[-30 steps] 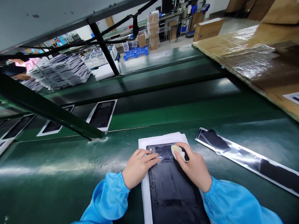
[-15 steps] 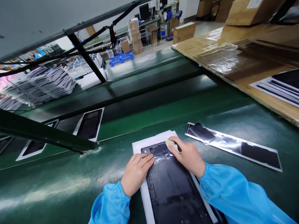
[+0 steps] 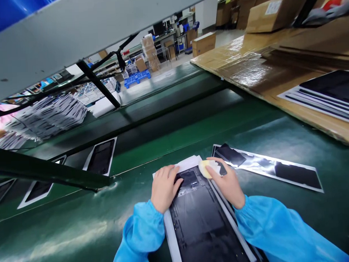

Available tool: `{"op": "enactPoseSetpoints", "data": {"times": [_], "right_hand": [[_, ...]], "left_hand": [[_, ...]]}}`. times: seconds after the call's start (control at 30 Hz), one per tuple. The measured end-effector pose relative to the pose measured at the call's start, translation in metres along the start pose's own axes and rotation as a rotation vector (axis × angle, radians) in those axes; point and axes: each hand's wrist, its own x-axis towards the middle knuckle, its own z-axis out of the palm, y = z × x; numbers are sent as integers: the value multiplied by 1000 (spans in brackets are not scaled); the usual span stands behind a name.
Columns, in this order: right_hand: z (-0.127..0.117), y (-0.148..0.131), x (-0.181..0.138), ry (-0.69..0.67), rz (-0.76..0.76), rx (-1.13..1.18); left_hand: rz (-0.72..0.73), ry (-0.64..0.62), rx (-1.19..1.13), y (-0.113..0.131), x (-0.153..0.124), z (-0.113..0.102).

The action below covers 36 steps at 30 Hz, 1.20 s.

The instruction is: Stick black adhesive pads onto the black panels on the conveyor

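Note:
A flat black tablet-like panel (image 3: 199, 218) lies on white sheets (image 3: 189, 161) on the green work surface. A shiny clear strip (image 3: 189, 188) crosses it near its far end. My left hand (image 3: 165, 188) rests over the panel's far left corner, fingers stretched out and thumb apart, holding nothing. At the far right corner, my right hand (image 3: 228, 182) pinches a pale yellowish-white pad (image 3: 206, 169), perhaps a sponge or folded cloth. Part of the pad and a dark patch beside it are covered by the fingers.
To the right lies a long strip sheet with black pieces (image 3: 296, 176). More panels on white sheets (image 3: 102, 156) lie on the sunken belt beyond. A green metal bar (image 3: 50, 169) slants in from the left. A cardboard-covered table (image 3: 255, 71) holds stacked panels (image 3: 330, 91).
My right hand has lifted the pad slightly outward past the panel's far right corner. My left hand has shifted to the far corner, its thumb now spread. The view has tilted a little.

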Motion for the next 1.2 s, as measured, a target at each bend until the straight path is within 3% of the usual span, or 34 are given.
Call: {"op": "enactPoseSetpoints", "data": {"times": [0.1,0.33,0.43,0.57,0.7,0.8,0.87,0.93,1.0,1.1,1.2], "right_hand": [[-4,7,5,77,82,78],[-8,10,6,16,89,125],[-9,10,3,-63,87,155],[-9,8,-5,-188,-22,242],[0,2,-21,-348,-8,329],[2,0,-24,-305,-4,352],[-3,0,-19,-150,30,393],[-11,2,-10,34,98,445],[-20,4,0,166,176,489],[-31,10,8,201,212,485],[-47,13,9,195,56,277]], "left_hand": [[-71,-20,-54,-5,21,12],[-65,-103,-217,-12,29,18],[13,-10,-231,-13,29,11],[73,141,-250,-9,28,-4],[122,292,-250,-6,23,-14],[32,470,-202,-11,19,-11],[-144,527,-257,-16,17,-5],[-264,448,-437,-16,17,3],[-281,255,-654,-9,15,9],[-311,3,-844,12,15,15],[-352,50,-917,22,26,14]]}}
